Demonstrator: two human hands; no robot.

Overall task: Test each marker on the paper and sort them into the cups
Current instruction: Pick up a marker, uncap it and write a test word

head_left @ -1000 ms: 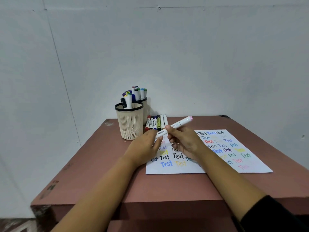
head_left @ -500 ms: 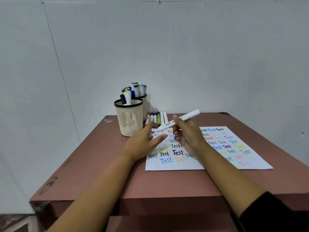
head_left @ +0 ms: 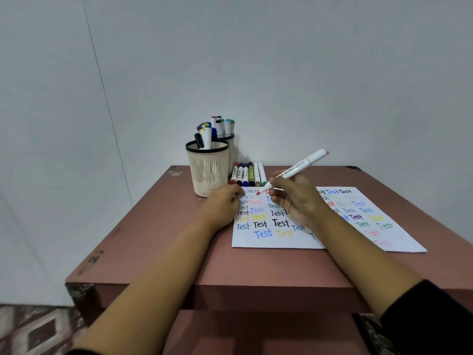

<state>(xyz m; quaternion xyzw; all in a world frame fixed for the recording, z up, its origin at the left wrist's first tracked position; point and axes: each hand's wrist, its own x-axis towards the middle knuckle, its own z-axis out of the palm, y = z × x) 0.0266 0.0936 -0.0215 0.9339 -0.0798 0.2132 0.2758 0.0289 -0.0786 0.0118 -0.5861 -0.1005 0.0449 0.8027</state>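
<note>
Matt white paper point(head_left: 268, 242); slotted plastic cup point(head_left: 207, 172); smooth matt table point(head_left: 166, 239).

A bare corner of a plain room.
White panelled wall point(head_left: 307, 73), small reddish tabletop point(head_left: 158, 239), patterned floor tiles point(head_left: 33, 329).

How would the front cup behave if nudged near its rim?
The front cup looks like light slotted plastic, so it probably slides easily. Tall markers standing inside likely make it top-heavy, apt to tip.
</note>
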